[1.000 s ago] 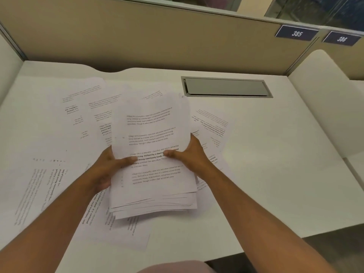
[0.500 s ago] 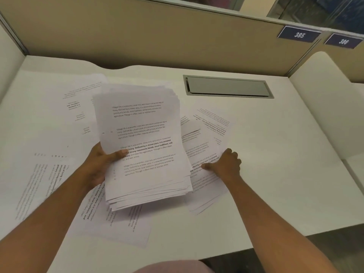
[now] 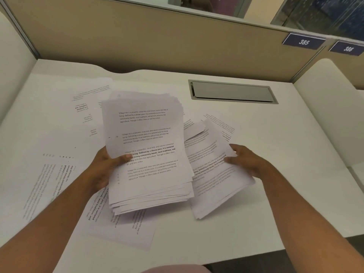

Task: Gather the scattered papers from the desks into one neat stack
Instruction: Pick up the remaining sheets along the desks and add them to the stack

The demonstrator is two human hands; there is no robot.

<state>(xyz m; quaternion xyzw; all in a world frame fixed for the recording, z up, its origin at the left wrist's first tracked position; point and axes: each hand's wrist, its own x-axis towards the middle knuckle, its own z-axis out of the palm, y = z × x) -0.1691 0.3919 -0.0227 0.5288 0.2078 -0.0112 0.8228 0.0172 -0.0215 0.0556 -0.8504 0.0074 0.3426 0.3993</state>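
Gripping thick stack of printed pages point(image 3: 149, 154) in your left hand point(image 3: 104, 170), thumb on top, stack lifted at frame centre. Your right hand point(image 3: 248, 162) pinches small bundle of sheets point(image 3: 214, 174) just right of stack, not yet merged. Task roughly midway, by my judgement. Left to gather: sheets under stack at lower centre point(image 3: 126, 227), pages at lower left point(image 3: 45, 182), pages at upper left point(image 3: 84, 107), sheet beyond bundle point(image 3: 220, 123). Farther back: desk point(image 3: 266, 194), grey cable hatch point(image 3: 232, 92), beige partition point(image 3: 157, 40).
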